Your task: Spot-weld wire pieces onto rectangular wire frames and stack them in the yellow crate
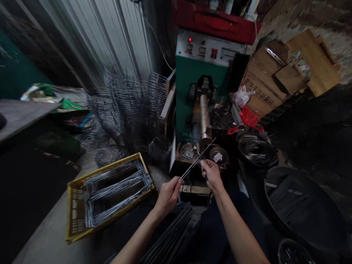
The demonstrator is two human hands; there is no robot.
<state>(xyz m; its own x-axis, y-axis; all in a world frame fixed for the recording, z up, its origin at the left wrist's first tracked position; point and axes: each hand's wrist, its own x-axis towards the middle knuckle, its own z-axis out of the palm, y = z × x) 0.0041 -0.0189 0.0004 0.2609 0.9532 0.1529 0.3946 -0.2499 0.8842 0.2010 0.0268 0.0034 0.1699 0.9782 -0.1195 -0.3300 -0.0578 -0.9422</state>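
My left hand (169, 193) is closed on the near end of a thin metal wire piece (197, 158). My right hand (211, 173) pinches the same wire further along. The wire slants up and to the right, and its far end points at the copper-coloured arm (205, 118) of a green machine (192, 73). Both hands are held just in front of the machine's small work plate (189, 151). More wire pieces (173, 238) lie across my lap below the left hand.
A yellow crate (72, 209) with several bent wire pieces stands at the left. Stacks of wire frames (129, 102) rise behind it. Coils of wire (257, 148), a small fan (222, 119), a red bag (249, 116), cardboard boxes (264, 88) and black tubs (302, 205) fill the right.
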